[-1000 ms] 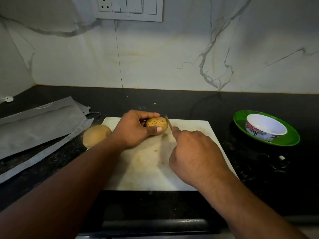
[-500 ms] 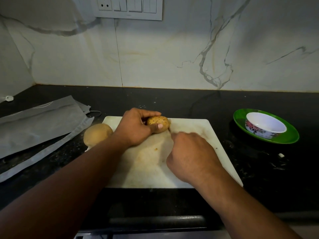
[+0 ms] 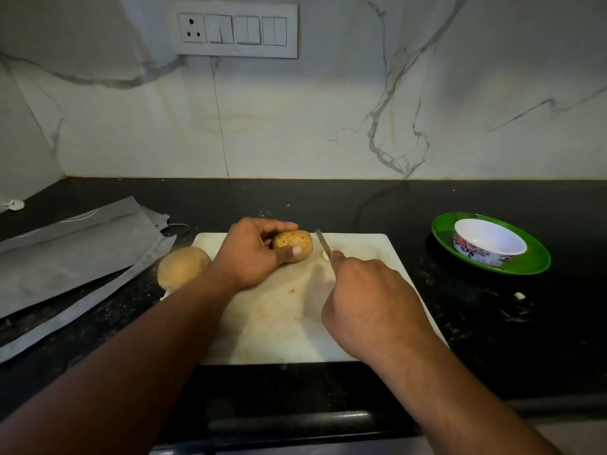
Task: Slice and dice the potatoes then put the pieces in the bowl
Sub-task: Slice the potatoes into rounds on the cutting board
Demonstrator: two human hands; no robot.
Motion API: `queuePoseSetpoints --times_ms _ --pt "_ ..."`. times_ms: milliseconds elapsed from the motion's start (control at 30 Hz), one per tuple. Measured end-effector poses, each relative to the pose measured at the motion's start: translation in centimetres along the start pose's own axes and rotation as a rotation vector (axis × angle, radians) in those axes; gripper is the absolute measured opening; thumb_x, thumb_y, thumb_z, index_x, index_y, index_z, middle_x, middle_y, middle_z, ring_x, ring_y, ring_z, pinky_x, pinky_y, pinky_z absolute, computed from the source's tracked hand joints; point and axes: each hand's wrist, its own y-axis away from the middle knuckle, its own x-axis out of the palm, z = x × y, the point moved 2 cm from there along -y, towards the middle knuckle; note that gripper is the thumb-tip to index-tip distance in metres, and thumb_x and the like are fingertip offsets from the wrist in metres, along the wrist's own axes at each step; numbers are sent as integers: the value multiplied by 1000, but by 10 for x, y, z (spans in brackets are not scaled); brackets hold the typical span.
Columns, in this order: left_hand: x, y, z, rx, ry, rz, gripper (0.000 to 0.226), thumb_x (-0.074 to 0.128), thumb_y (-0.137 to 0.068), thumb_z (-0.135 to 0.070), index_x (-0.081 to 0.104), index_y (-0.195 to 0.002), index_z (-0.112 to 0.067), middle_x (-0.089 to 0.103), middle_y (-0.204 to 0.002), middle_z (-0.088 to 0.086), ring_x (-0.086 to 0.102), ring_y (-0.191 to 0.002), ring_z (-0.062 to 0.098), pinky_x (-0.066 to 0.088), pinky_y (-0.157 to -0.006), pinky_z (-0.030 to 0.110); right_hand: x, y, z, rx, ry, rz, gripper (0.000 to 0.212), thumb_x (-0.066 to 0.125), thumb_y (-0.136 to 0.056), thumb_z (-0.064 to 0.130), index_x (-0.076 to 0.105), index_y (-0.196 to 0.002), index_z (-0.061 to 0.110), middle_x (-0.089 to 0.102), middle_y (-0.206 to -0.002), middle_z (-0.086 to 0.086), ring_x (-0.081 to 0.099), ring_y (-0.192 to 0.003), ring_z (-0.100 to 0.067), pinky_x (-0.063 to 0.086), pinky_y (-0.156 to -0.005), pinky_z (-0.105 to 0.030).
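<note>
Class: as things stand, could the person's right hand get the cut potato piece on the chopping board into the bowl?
Probably not yet: the right hand grips the knife. Otherwise nothing lies between the piece and the bowl.

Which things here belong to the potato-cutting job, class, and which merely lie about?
In use: speckled potato held by left hand; knife in right hand; cutting board; second potato; bowl.

Lying about: grey bag; green plate; switch panel.

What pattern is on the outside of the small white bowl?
A red and dark floral print on the small white bowl, seen in the head view.
</note>
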Motion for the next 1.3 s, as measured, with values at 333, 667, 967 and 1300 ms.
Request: queuePoseSetpoints --times_ms 333,667,967,1300 --pt "-1 -1 2 16 -8 -1 48 89 -80 -28 74 -125 -30 74 -120 -13 69 -107 1 52 -94 15 0 -11 11 -39 -3 -1 51 53 -91 25 45 -141 26 49 -85 7 53 -79 -12 46 -64 -26" --pt "-1 -3 4 26 5 14 47 90 -79 -27 74 -123 -32 75 -119 -13 69 -109 1 54 -100 22 14 -28 16 -13 40 4 33 59 -91 31 54 -124 24 49 -84 6 50 -70 -11 43 -60 -25" --pt "2 -5 7 13 47 -7 45 91 -77 -25 76 -120 -29 77 -116 -12 72 -106 4 56 -103 30 19 -24 16 17 16 40 30 57 -92 28 55 -121 24 51 -87 6 52 -74 -11 47 -64 -25" --pt "0 -5 8 7 56 4 45 91 -78 -25 76 -120 -29 76 -116 -12 72 -105 2 55 -101 25 10 14 10 0 24 121 34 54 -90 25 55 -124 26 47 -87 5 50 -77 -15 45 -68 -27"
